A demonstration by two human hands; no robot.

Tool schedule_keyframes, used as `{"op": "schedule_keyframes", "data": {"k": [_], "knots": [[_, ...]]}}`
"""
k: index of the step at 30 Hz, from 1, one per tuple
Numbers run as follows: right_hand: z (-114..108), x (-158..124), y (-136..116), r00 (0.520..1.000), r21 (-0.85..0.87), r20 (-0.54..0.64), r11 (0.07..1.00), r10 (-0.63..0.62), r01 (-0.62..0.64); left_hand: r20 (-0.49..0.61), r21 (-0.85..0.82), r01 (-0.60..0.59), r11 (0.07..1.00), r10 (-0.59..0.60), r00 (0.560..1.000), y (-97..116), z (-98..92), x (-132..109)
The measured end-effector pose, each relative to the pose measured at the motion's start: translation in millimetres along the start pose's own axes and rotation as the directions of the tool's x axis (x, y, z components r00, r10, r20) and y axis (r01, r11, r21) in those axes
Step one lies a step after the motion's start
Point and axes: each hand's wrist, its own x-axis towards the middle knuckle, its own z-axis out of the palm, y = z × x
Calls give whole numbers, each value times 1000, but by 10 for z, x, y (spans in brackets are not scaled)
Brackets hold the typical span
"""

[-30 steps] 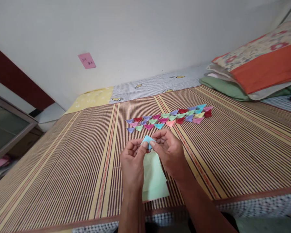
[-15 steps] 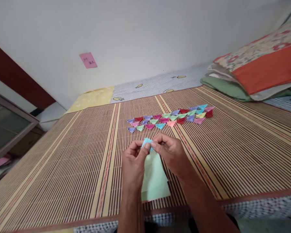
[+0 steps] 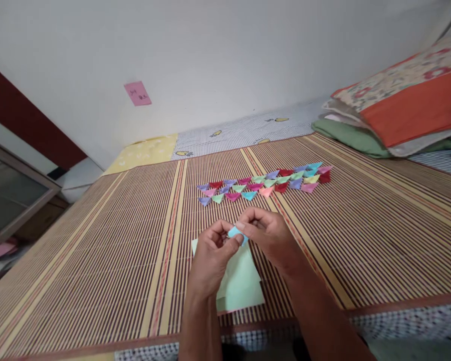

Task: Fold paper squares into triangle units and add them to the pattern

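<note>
Between my two hands is a small piece of light blue folded paper [image 3: 233, 232], held above the mat. My left hand [image 3: 215, 250] pinches its lower side between thumb and fingers. At its upper right edge, the fingertips of my right hand [image 3: 265, 233] are closed on it too. Underneath lie pale green paper sheets [image 3: 242, 286], partly covered by my left hand and wrist. Beyond my hands, several small folded paper triangles [image 3: 249, 195] in blue, red, pink, green and yellow stand in uneven rows.
A striped bamboo mat [image 3: 116, 260] covers the bed. Folded bedding with a floral and orange cover [image 3: 417, 105] is piled at the back right. A white wall [image 3: 225, 55] with a pink note [image 3: 137, 94] rises behind. At left stands a framed glass panel [image 3: 11, 190].
The blue paper has shifted slightly right and down and is turned, so less of it shows. My left thumb has moved right. More green paper shows left of my left hand.
</note>
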Motion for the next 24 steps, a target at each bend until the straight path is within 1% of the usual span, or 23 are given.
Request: {"op": "schedule_keyframes", "data": {"k": [1, 3, 5, 6, 9, 11, 13, 14, 15, 16, 18, 19, 20, 21, 22, 24], "knots": [[-6, 1, -1, 1000, 15, 12, 1000, -4, 4, -24, -23, -20, 1000, 19, 1000, 2, 10, -1], [0, 3, 2, 999, 42, 31, 999, -19, 18, -107, -105, -69, 992, 58, 993, 0, 38, 2], [25, 3, 7, 998, 50, 36, 998, -42, 40, -177, -213, -100, 972, 62, 982, -6, 66, 11], [40, 1, 7, 998, 44, 29, 997, -58, 57, -188, -260, -102, 960, 53, 981, -9, 77, 16], [81, -20, -24, 992, -13, -16, 993, -121, 121, -165, -317, -86, 944, 34, 986, -15, 89, 26], [94, -41, -68, 986, -102, -38, 982, -165, 160, -137, -291, -73, 954, 34, 990, -19, 85, 28], [99, -59, -110, 970, -252, -50, 943, -237, 217, -125, -218, -66, 974, 39, 991, -24, 79, 28], [100, -64, -122, 953, -346, -50, 900, -298, 264, -141, -163, -71, 984, 48, 989, -25, 78, 26], [100, -66, -124, 926, -447, -43, 836, -375, 318, -173, -100, -77, 992, 59, 983, -24, 78, 22], [101, -64, -116, 888, -546, -24, 750, -460, 374, -213, -39, -81, 996, 71, 974, -20, 81, 16], [105, -51, -67, 796, -709, 45, 542, -603, 451, -269, 41, -76, 996, 84, 959, -3, 89, -3], [107, -43, -32, 758, -762, 89, 445, -647, 469, -271, 52, -70, 996, 82, 959, 9, 93, -15], [111, -34, 4, 729, -797, 131, 366, -671, 481, -256, 48, -68, 997, 78, 964, 22, 96, -27], [116, -27, 39, 710, -816, 168, 309, -683, 489, -236, 37, -71, 997, 78, 969, 33, 97, -38], [122, -22, 66, 699, -823, 196, 272, -688, 499, -218, 23, -79, 997, 82, 973, 42, 95, -46], [138, -18, 90, 683, -812, 223, 255, -695, 525, -205, -13, -97, 995, 92, 974, 52, 80, -50]]}}
